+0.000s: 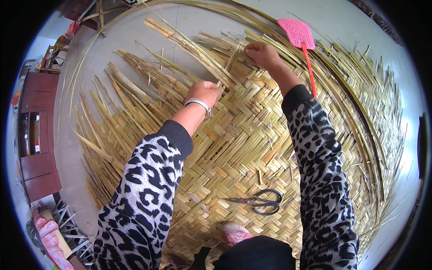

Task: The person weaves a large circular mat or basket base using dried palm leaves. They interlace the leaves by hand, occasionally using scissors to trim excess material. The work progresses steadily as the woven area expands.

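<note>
Strip (234, 57) at mat's (238, 139) far edge, long axis pointing far-right, pinched by closed left hand (204, 93), right hand (264, 55); one scissors (251, 200) on mat.

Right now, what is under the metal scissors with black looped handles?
Beneath the scissors is the flat, yellow-green woven mat, its weave showing around them and through their handle openings. Whatever lies directly under the metal and handles is covered and cannot be seen.
</note>
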Demonstrator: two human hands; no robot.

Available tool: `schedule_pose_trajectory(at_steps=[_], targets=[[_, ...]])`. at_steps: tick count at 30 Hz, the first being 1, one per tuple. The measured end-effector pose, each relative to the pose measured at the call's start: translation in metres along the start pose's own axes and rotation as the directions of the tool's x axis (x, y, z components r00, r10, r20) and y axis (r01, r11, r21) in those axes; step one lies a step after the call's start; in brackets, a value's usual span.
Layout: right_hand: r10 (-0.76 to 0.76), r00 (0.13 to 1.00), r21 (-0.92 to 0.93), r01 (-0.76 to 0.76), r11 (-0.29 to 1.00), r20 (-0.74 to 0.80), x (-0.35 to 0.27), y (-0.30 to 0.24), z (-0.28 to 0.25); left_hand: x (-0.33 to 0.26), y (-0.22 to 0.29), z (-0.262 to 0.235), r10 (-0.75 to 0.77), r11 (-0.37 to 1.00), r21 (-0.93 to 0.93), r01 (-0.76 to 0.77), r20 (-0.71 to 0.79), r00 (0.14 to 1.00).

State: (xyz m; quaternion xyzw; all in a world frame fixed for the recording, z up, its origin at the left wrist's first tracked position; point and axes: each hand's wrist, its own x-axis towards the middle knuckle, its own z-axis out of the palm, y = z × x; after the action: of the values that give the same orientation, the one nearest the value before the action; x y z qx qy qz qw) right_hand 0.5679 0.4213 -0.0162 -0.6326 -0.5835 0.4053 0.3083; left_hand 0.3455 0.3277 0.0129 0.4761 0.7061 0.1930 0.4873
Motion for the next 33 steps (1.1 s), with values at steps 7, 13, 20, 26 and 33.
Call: schedule_pose_trajectory(at_steps=[7,13,20,26,33], targets=[[-0.288,0.955,-0.483,0.284,0.828,0.068,0.037,-0.010,0.016,-0.005,-0.005,0.004,0.146,0.981,0.144,-0.126,-0.137,0.980],[-0.254,0.959,-0.301,0.280,0.912,0.124,0.060,-0.034,0.015,-0.018,-0.007,0.010,0.247,0.965,0.168,-0.203,-0.304,0.920],[-0.275,0.952,-0.447,0.305,0.841,0.132,0.059,-0.018,0.024,-0.025,-0.007,0.010,0.260,0.966,0.085,-0.246,-0.337,0.905],[0.063,0.905,-0.450,0.148,0.881,0.420,0.071,-0.023,0.026,-0.032,-0.005,0.008,0.259,0.966,0.081,-0.246,-0.339,0.905],[0.009,0.893,-0.378,0.180,0.908,0.449,0.073,-0.038,0.010,-0.037,-0.001,0.005,0.262,0.965,0.089,-0.247,-0.352,0.899]])
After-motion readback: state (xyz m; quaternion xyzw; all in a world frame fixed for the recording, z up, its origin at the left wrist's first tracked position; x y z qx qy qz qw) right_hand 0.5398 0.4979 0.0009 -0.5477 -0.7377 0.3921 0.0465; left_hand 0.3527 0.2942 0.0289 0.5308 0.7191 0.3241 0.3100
